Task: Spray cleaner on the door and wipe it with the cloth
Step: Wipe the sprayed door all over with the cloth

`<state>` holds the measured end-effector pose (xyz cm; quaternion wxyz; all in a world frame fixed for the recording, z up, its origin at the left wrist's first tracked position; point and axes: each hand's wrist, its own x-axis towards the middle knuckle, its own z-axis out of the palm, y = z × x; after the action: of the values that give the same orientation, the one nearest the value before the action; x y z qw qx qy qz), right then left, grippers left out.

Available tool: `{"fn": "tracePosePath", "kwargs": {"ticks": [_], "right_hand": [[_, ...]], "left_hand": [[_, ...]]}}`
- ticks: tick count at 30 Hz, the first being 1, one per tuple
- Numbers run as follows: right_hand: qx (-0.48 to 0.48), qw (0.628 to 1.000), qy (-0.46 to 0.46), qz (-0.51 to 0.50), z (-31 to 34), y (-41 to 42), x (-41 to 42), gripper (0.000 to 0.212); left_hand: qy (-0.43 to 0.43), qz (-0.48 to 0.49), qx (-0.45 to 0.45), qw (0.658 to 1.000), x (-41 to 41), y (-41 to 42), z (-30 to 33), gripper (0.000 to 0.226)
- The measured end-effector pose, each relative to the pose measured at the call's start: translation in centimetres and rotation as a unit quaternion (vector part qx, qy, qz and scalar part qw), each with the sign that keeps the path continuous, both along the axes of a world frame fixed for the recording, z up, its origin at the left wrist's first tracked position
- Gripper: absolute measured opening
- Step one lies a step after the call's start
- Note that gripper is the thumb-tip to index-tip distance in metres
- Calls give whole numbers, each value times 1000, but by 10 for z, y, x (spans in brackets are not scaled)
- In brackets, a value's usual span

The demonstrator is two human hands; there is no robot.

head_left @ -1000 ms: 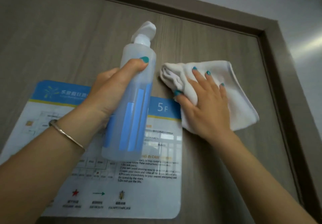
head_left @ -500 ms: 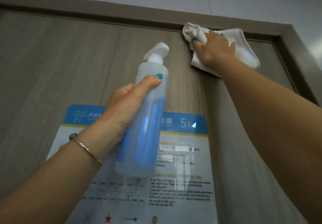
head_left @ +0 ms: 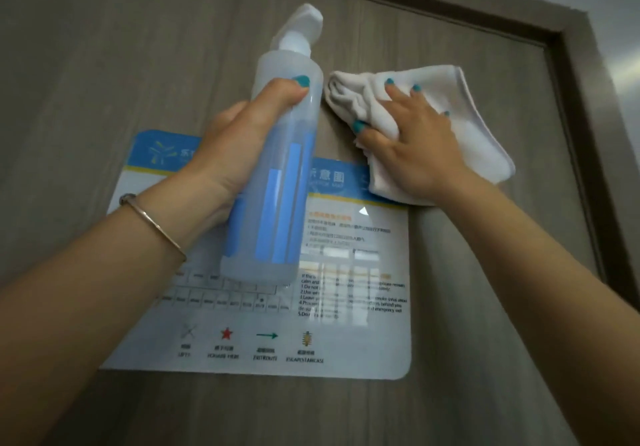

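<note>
The grey wood-grain door (head_left: 121, 47) fills the view. My left hand (head_left: 235, 147) grips a translucent spray bottle (head_left: 280, 175) with blue stripes, held in front of the door with its white nozzle pointing up and right. My right hand (head_left: 415, 147) presses a white cloth (head_left: 481, 147) flat against the door just right of the bottle. A bunched fold of it is caught between thumb and fingers. The cloth's lower edge overlaps the top right corner of the floor-plan sign.
A laminated evacuation sign (head_left: 346, 334) with a blue header is stuck to the door under both hands. The darker door frame (head_left: 571, 64) runs along the top and right, with a pale wall (head_left: 616, 12) beyond it.
My right hand has brought the cloth down from the door's top edge to just above the sign. The left hand still holds the bottle in the same way.
</note>
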<state>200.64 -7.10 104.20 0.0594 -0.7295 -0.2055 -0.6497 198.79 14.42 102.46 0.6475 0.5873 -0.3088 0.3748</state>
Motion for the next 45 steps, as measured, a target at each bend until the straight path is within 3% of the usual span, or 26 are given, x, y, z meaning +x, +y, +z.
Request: {"fn": "tracePosePath", "kwargs": {"ticks": [3,6,11,13,17,21,25,27,29,31,40,43,45], "right_hand": [[8,1000,-9,-17,-2,6,2,52],[27,999,-10,-19,14,9,4,54],[92,996,7,-8,94,25,0,55],[118,993,11,4,122,31,-1,55],[130,991,3,16,156,35,0,68],[91,996,-19,1,134,35,2,62],[17,1000,-19,12,58,51,-5,59],[-34,999,-12,20,16,59,-8,55],[-68,997,-7,33,-6,65,-12,50],[-82,996,-7,43,-9,68,-14,42],[59,997,2,56,79,112,-22,42],[75,997,7,35,63,120,-20,44],[61,997,7,40,27,120,-22,46]], "left_hand": [[-32,3,18,999,9,26,12,56],[-72,45,27,996,13,49,23,73],[-78,47,-18,996,7,60,33,39],[-94,49,-58,993,15,73,30,43],[-3,4,25,1000,-1,61,0,64],[-16,5,32,999,-7,66,0,56],[-42,20,-37,998,-27,62,-6,60],[-54,24,-30,998,-35,70,-4,60],[-39,58,-4,998,-37,83,-3,64],[-19,21,-37,999,-34,97,-5,66],[-17,8,-43,999,-24,102,-9,62],[-33,47,-75,996,-26,99,-13,43],[-36,49,-78,995,-29,99,-15,43]]}}
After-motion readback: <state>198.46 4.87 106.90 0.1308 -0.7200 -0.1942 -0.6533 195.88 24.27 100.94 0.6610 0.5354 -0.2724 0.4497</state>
